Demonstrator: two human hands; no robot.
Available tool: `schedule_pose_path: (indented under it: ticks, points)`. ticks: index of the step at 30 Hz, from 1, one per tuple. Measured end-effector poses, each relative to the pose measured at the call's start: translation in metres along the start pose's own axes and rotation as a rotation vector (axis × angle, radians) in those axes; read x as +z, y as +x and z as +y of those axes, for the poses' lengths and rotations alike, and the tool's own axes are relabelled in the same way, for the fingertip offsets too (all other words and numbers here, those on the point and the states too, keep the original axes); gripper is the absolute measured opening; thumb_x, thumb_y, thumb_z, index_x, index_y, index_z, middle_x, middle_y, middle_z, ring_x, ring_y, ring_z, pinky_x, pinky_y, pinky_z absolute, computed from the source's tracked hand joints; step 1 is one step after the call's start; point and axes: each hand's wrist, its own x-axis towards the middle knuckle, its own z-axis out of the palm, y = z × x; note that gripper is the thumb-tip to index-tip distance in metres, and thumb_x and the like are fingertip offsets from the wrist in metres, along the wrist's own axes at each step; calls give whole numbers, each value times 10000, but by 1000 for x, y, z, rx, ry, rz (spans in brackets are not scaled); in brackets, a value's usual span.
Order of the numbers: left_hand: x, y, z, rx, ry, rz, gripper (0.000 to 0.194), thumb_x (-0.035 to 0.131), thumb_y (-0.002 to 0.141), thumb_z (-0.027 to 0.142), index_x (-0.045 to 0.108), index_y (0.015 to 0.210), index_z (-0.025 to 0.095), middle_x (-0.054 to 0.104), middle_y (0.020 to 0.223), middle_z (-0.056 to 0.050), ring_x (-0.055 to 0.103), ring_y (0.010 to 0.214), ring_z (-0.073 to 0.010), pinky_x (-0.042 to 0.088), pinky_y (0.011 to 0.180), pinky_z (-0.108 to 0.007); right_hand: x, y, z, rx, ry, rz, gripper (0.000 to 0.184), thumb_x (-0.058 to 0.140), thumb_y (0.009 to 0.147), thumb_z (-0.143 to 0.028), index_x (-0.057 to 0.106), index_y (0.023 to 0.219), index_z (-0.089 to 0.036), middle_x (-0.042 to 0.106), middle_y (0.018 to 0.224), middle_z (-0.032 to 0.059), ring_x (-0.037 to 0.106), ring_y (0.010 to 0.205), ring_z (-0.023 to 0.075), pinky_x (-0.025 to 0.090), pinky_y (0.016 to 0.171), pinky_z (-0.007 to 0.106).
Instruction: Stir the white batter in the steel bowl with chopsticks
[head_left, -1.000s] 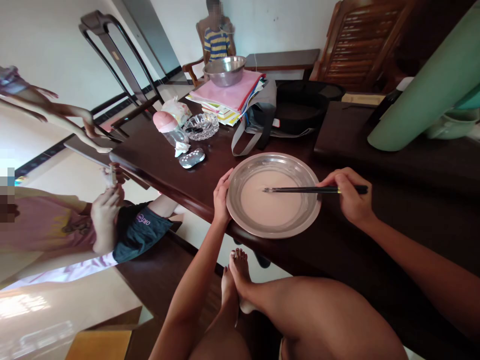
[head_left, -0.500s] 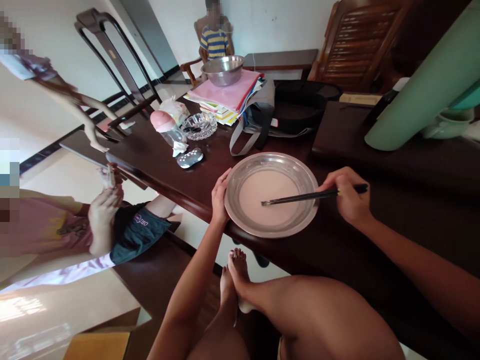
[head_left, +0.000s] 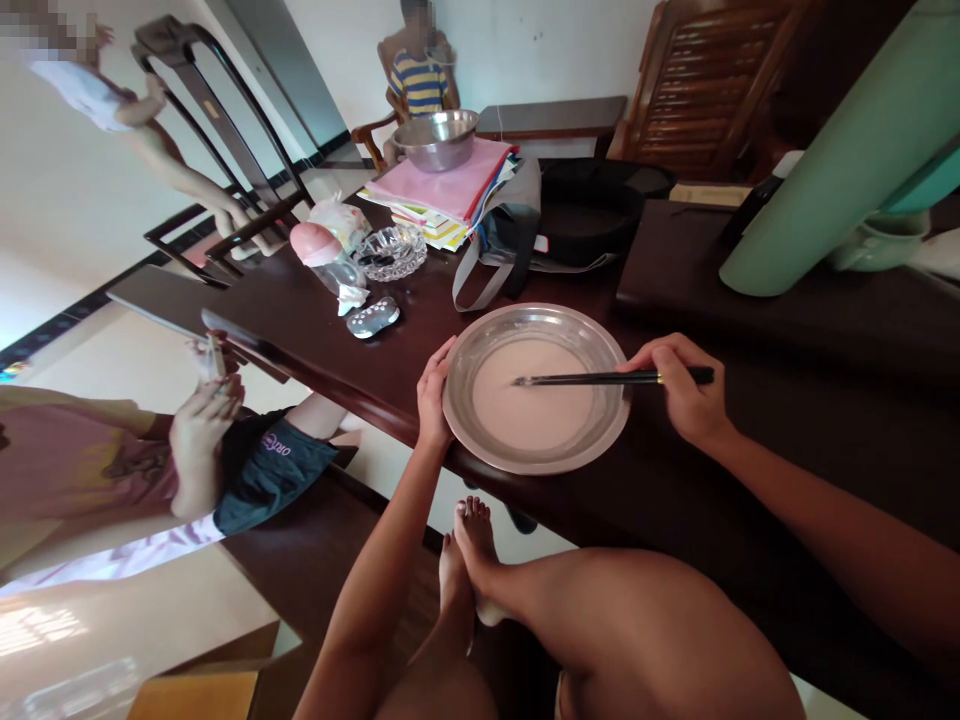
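A wide steel bowl [head_left: 611,425] stands at the edge of the dark table, with a pale, creamy liquid [head_left: 536,415] inside. My left hand [head_left: 433,392] grips the bowl's left rim, its thumb side hidden against the wall. In my right hand [head_left: 690,388] is a pair of black chopsticks [head_left: 592,379], held together over the right rim. Their light-coloured tips dip into the liquid left of the bowl's middle.
Behind the bowl lie a game controller [head_left: 373,317], a glass ashtray [head_left: 391,253], a pink-lidded bottle [head_left: 319,246] and a grey bag [head_left: 495,270]. Another steel bowl [head_left: 436,142] tops stacked folders [head_left: 450,185]. A green cylinder [head_left: 817,170] stands right. A person [head_left: 202,430] sits left; others are farther back.
The chopsticks have swung so their tips sit slightly higher and farther left in the liquid. My left hand keeps its hold on the bowl. The person at the far left has shifted posture.
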Motion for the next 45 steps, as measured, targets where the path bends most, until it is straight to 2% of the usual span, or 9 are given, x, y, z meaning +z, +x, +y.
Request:
schedule_pose_path:
  ticks: [3,9,13,18,23,28,33,38,45]
  points:
    - [0,0,-1,1,11,-4,462,598,824,457,722,1186,198,698,1307,-79,615,1235,-288,473,1045,-377,-1,1,0,11,54,97,355,571,952,-477,685,692,-264,679,633,19,645,609,204,511,604,378]
    - [-2,1,-3,18,7,-10,449,599,830,448,721,1189,207,673,1349,-80,587,1284,-288,438,1097,-381,0,0,0,-3,-1,-42,328,574,953,-473,721,737,-275,722,729,29,674,700,213,536,670,398]
    - [-2,1,-3,14,0,-17,448,601,832,458,723,1182,206,680,1335,-86,593,1275,-296,449,1084,-388,-1,1,2,-6,48,80,354,571,955,-468,695,688,-272,684,648,23,638,622,202,498,602,380]
    - [-2,1,-2,12,17,-21,464,601,830,469,718,1196,208,673,1347,-82,591,1276,-298,444,1089,-396,0,0,2,-14,37,-47,348,560,969,-445,718,747,-229,714,712,16,661,684,173,517,660,340]
    - [-2,2,-3,17,10,-26,467,607,827,486,720,1189,214,680,1335,-79,602,1257,-296,459,1064,-396,-1,2,4,-2,71,108,363,582,944,-487,682,676,-265,663,621,23,629,596,197,484,582,368]
    - [-2,2,-3,26,11,-15,452,602,824,464,724,1178,210,696,1306,-76,604,1250,-289,453,1065,-388,0,1,2,-7,21,-46,333,572,951,-477,717,753,-253,719,708,29,666,678,201,530,654,369]
    - [-1,2,-2,20,17,-8,450,599,817,456,728,1169,207,696,1306,-73,608,1240,-286,455,1056,-379,-1,3,4,-29,46,93,359,570,954,-468,696,698,-249,678,645,19,628,619,183,491,603,349]
    - [-2,2,-2,4,7,-7,461,601,819,467,724,1181,209,697,1307,-72,614,1229,-288,454,1053,-383,-1,1,3,-26,26,-69,341,556,967,-451,718,740,-254,709,713,26,667,686,190,533,664,359]
    - [-4,2,-4,24,42,-12,447,596,827,457,729,1179,215,681,1340,-64,583,1278,-291,416,1100,-393,-2,1,4,-13,84,21,338,564,965,-450,691,721,-253,682,642,12,633,611,177,503,603,342]
